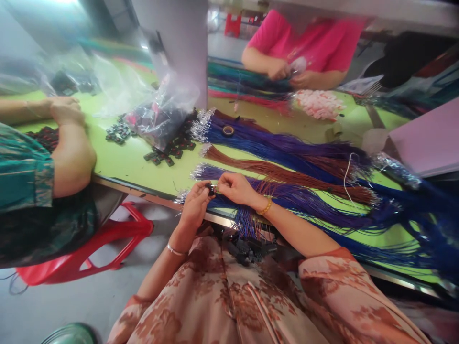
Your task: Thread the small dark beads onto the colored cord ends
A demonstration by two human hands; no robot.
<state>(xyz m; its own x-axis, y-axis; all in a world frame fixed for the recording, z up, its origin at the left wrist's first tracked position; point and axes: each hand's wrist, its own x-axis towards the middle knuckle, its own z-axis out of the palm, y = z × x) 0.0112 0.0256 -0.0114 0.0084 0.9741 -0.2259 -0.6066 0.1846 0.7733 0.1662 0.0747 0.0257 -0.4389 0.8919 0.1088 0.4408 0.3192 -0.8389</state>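
Between the fingers of my left hand (194, 205) is a small black connector housing (210, 190). My right hand (236, 188) pinches close against its right side; a thin wire end seems to be in those fingers, though it is too small to make out fully. Both hands are over the table's front edge. Behind them lie bundles of purple wires (229, 177), brown wires (251, 167) and blue wires (247, 145), with shiny metal terminals at their left ends. Several black connectors with wires (251, 248) rest on my lap.
Loose black connectors (170, 155) surround a clear plastic bag (158, 119) on the green table (129, 165). A tape roll (228, 130) lies on the wires. One co-worker's arm (73, 148) is at left; another person in pink (308, 52) works opposite. A red stool (132, 229) stands left.
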